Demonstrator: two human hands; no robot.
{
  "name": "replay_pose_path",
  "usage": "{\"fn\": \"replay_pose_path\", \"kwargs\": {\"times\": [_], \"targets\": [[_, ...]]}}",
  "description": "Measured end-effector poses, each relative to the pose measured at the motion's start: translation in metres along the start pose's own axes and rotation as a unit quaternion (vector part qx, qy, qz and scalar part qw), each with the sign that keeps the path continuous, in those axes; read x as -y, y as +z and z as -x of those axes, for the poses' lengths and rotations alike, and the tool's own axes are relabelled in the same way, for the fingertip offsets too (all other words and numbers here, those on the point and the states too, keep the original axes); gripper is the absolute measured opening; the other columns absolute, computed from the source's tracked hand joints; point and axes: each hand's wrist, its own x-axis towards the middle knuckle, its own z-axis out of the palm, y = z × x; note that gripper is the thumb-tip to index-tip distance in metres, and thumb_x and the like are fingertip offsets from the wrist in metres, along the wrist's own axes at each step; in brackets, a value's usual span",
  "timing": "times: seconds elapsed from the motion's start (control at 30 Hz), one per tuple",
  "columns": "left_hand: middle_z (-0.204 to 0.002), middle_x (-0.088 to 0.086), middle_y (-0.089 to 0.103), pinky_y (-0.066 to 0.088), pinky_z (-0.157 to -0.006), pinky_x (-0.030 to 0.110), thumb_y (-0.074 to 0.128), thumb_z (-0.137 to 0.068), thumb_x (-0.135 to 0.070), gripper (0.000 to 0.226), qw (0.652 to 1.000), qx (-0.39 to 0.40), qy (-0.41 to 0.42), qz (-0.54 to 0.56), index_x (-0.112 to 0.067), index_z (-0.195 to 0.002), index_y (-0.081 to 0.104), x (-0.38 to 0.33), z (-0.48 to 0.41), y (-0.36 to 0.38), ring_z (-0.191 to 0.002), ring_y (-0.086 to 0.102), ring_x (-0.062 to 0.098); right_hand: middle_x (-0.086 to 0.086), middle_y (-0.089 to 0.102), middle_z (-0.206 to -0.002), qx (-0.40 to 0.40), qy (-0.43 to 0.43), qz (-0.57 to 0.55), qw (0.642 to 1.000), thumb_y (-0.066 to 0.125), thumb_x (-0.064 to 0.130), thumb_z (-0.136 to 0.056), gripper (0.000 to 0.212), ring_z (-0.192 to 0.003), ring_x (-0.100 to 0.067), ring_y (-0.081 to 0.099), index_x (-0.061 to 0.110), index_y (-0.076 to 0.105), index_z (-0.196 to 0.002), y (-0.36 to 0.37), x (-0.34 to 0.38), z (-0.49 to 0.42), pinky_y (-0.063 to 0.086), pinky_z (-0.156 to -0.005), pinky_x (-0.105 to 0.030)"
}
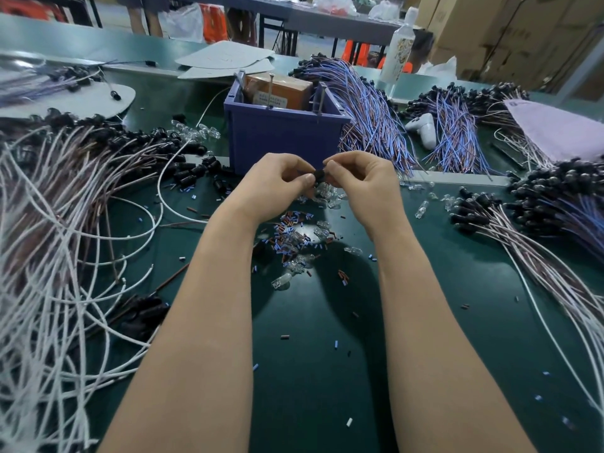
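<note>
My left hand (274, 184) and my right hand (362, 184) meet above the green table (320, 338), just in front of a blue plastic bin (284, 135). Together they pinch a small black socket (318, 174) between thumbs and fingertips; most of it is hidden by the fingers. Below the hands lies a scatter of clear glass bulbs (299, 259) and short blue, brown and white sleeve bits (289, 228).
White and brown wires with black sockets (65, 197) pile up on the left. Blue-purple wire bundles (376, 116) lie behind and right of the bin; more socketed wires (536, 210) fan out at right. A white controller (425, 127), a bottle (398, 44) and cartons stand behind.
</note>
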Motion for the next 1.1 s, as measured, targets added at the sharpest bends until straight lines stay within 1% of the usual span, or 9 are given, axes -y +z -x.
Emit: {"fn": "replay_pose_path", "kwargs": {"times": [0.17, 0.37, 0.57, 0.7, 0.8, 0.87, 0.93, 1.0, 1.1], "targets": [[-0.078, -0.007, 0.071, 0.052, -0.091, 0.035, 0.058, -0.094, -0.019, 0.009, 1.000, -0.014, 0.006, 0.006, -0.022, -0.097, 0.066, -0.005, -0.001, 0.000, -0.084, 0.067, 0.008, -0.003, 0.067, -0.077, -0.007, 0.049, -0.125, 0.991, 0.062, 0.003, -0.089, 0.009, -0.073, -0.011, 0.065, 0.009, 0.068, -0.085, 0.008, -0.001, 0.003, 0.053, -0.070, -0.018], [-0.077, -0.005, 0.071, 0.053, -0.088, 0.034, 0.059, -0.093, -0.018, 0.008, 1.000, -0.023, 0.007, -0.017, -0.018, -0.094, 0.067, -0.009, -0.004, 0.005, -0.083, 0.068, 0.011, -0.002, 0.067, -0.060, -0.005, 0.203, -0.399, 0.894, 0.055, 0.001, -0.092, 0.014, -0.055, -0.009, 0.064, 0.004, 0.060, -0.079, 0.010, -0.002, 0.003, 0.055, -0.059, -0.017], [-0.079, -0.001, 0.069, 0.052, -0.088, 0.032, 0.059, -0.093, -0.020, 0.016, 0.996, -0.035, -0.005, -0.080, -0.013, -0.102, 0.070, -0.012, -0.003, 0.003, -0.085, 0.067, 0.013, -0.007, 0.065, -0.068, -0.009, 0.219, -0.381, 0.898, 0.055, 0.001, -0.092, 0.016, -0.064, -0.017, 0.062, 0.003, 0.058, -0.077, 0.018, -0.001, 0.005, 0.056, -0.071, -0.025], [-0.104, 0.002, 0.070, 0.046, -0.097, 0.037, 0.058, -0.093, -0.027, 0.022, 0.990, -0.057, -0.047, -0.118, -0.020, -0.111, 0.067, -0.021, -0.003, 0.009, -0.103, 0.062, 0.020, -0.009, 0.066, -0.072, -0.002, 0.193, -0.334, 0.922, 0.055, 0.002, -0.093, 0.012, -0.062, -0.013, 0.067, 0.004, 0.058, -0.081, 0.020, 0.002, 0.005, 0.058, -0.066, -0.023], [-0.125, 0.001, 0.056, 0.035, -0.102, 0.042, 0.057, -0.092, -0.041, 0.033, 0.962, -0.078, -0.074, -0.253, -0.030, -0.123, 0.058, -0.032, -0.007, 0.008, -0.122, 0.047, 0.026, -0.011, 0.062, -0.082, -0.023, 0.185, -0.281, 0.941, 0.055, 0.001, -0.093, 0.012, -0.072, -0.016, 0.064, 0.006, 0.057, -0.082, 0.017, 0.001, 0.004, 0.057, -0.074, -0.025], [-0.111, 0.002, 0.060, 0.043, -0.090, 0.035, 0.060, -0.089, -0.043, 0.031, 0.969, -0.111, -0.027, -0.220, -0.024, -0.112, 0.063, -0.040, -0.008, 0.003, -0.107, 0.054, 0.021, -0.011, 0.061, -0.082, -0.072, 0.201, -0.311, 0.926, 0.056, 0.002, -0.092, 0.012, -0.073, -0.015, 0.062, 0.005, 0.055, -0.081, 0.010, 0.000, 0.001, 0.058, -0.069, -0.021], [-0.079, -0.004, 0.068, 0.044, -0.063, 0.024, 0.057, -0.090, -0.046, 0.033, 0.990, -0.072, -0.022, -0.116, -0.015, -0.089, 0.069, -0.041, -0.009, 0.001, -0.073, 0.060, 0.009, -0.010, 0.062, -0.082, -0.102, 0.229, -0.367, 0.896, 0.058, 0.003, -0.091, 0.011, -0.073, -0.015, 0.063, 0.004, 0.055, -0.081, 0.002, -0.001, -0.001, 0.058, -0.066, -0.021], [-0.057, -0.005, 0.068, 0.040, -0.046, 0.017, 0.046, -0.095, -0.051, 0.050, 0.992, 0.037, -0.092, -0.073, -0.011, -0.078, 0.070, -0.038, -0.006, 0.005, -0.046, 0.052, 0.005, -0.011, 0.064, -0.082, -0.100, 0.249, -0.415, 0.869, 0.060, 0.004, -0.090, 0.009, -0.074, -0.015, 0.065, 0.003, 0.057, -0.082, -0.002, -0.001, -0.002, 0.059, -0.069, -0.023], [-0.051, -0.002, 0.064, 0.034, -0.038, 0.012, 0.037, -0.096, -0.056, 0.054, 0.972, 0.116, -0.194, 0.061, -0.009, -0.093, 0.062, -0.029, -0.003, 0.013, -0.036, 0.041, 0.007, -0.012, 0.067, -0.073, -0.089, 0.273, -0.472, 0.834, 0.059, 0.004, -0.091, 0.012, -0.068, -0.017, 0.067, -0.002, 0.058, -0.080, 0.000, 0.003, -0.001, 0.059, -0.063, -0.023]]}}
